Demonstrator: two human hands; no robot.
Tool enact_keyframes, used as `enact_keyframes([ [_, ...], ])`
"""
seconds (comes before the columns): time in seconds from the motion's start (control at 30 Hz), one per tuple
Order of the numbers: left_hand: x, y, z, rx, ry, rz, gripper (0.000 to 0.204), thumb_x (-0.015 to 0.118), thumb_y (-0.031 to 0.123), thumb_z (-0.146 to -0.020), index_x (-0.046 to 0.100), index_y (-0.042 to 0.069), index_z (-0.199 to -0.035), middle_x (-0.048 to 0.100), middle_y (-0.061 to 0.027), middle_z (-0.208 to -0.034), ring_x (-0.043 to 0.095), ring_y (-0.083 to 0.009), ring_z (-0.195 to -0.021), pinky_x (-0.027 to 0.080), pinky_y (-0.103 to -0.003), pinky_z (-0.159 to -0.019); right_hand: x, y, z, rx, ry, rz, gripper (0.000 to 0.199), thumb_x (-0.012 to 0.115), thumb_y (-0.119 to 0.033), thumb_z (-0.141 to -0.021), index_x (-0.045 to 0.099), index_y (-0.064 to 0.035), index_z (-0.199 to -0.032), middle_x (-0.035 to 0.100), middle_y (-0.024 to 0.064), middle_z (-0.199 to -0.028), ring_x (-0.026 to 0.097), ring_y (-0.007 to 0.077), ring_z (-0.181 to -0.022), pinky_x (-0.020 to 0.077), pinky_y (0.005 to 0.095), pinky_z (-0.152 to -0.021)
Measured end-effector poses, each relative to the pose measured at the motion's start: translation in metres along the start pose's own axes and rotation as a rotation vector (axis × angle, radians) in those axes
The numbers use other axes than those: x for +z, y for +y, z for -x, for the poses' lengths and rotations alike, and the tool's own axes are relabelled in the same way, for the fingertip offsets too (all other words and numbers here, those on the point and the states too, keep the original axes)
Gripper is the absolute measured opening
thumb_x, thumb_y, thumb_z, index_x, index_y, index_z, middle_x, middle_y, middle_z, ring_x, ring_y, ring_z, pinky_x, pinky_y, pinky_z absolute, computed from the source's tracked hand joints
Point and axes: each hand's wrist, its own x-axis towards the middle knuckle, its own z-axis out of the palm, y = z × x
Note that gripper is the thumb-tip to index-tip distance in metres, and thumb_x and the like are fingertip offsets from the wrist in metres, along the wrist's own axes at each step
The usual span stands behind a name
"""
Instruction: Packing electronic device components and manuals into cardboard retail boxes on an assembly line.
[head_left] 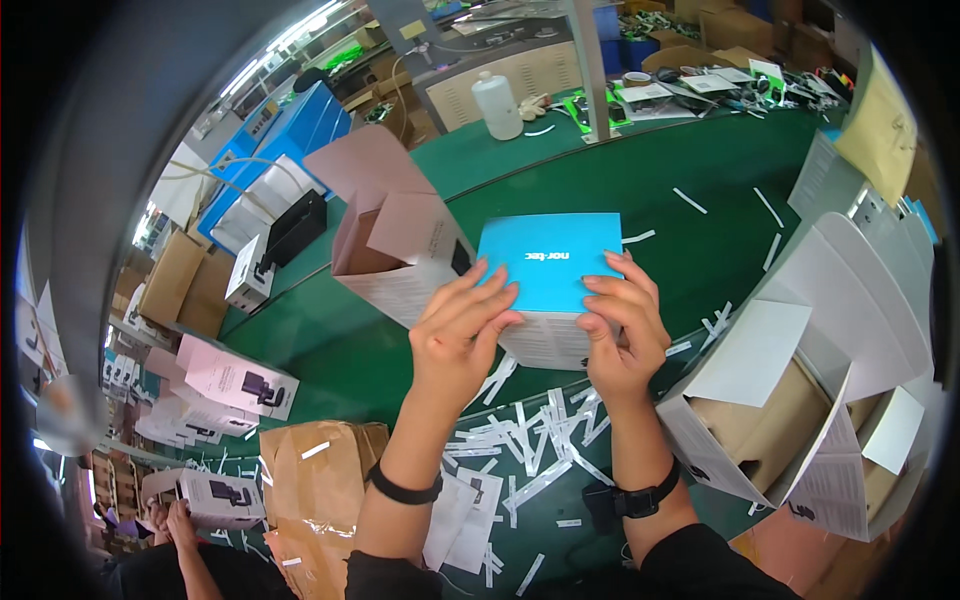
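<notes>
A white printed box [545,340] with a bright blue top [550,255] stands on the green table in front of me. My left hand [455,325] grips its left front corner, fingers bent over the blue top and thumb at the front edge. At the right front corner, my right hand [628,320] holds the same box, fingertips on the blue top and thumb along the edge. Just left of it, a similar box [400,265] stands with its flaps up, its brown inside showing. The lower sides of the held box are partly hidden by my hands.
White paper strips [530,440] lie scattered nearest me, beside a brown paper package [320,490]. Open boxes with cardboard inserts [770,420] crowd the right. A white bottle [497,105] stands at the back. At lower left, another person's hands [180,525] hold a box.
</notes>
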Motion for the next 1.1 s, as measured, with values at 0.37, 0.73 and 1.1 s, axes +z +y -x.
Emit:
enact_keyframes([
  [0.37,0.008,0.005,0.01,-0.037,0.059,0.05,0.034,0.072,-0.003,-0.085,0.072,0.003,-0.119,0.073,-0.0163,-0.122,0.068,-0.0354,-0.119,0.058,-0.041,-0.095,0.015,-0.029,-0.007,-0.094,0.063,0.438,0.013,0.068,0.005,-0.086,0.07,-0.0013,-0.098,0.07,0.0126,-0.108,0.064,0.0356,-0.109,0.0466,0.057,-0.107],
  [0.73,-0.093,0.121,0.244,-0.975,-0.955,-0.58,0.095,0.08,0.044,-0.082,0.039,-0.005,-0.153,0.042,-0.0348,-0.152,0.048,-0.0471,-0.135,0.05,-0.058,-0.099,0.173,-0.086,-0.022,-0.085,-0.443,0.242,0.036,0.072,0.001,-0.076,0.069,-0.0019,-0.111,0.065,0.0154,-0.118,0.063,0.0345,-0.103,0.0564,0.0404,-0.084],
  [1.1,-0.146,0.11,0.202,-0.537,-0.335,-0.391,0.06,0.07,0.024,-0.09,0.053,0.005,-0.144,0.063,-0.0296,-0.127,0.064,-0.0422,-0.114,0.056,-0.047,-0.09,0.133,-0.111,-0.021,-0.057,-0.672,0.47,0.015,0.069,0.0,-0.071,0.067,-0.0053,-0.085,0.063,0.0097,-0.092,0.069,0.0315,-0.086,0.0585,0.0437,-0.066],
])
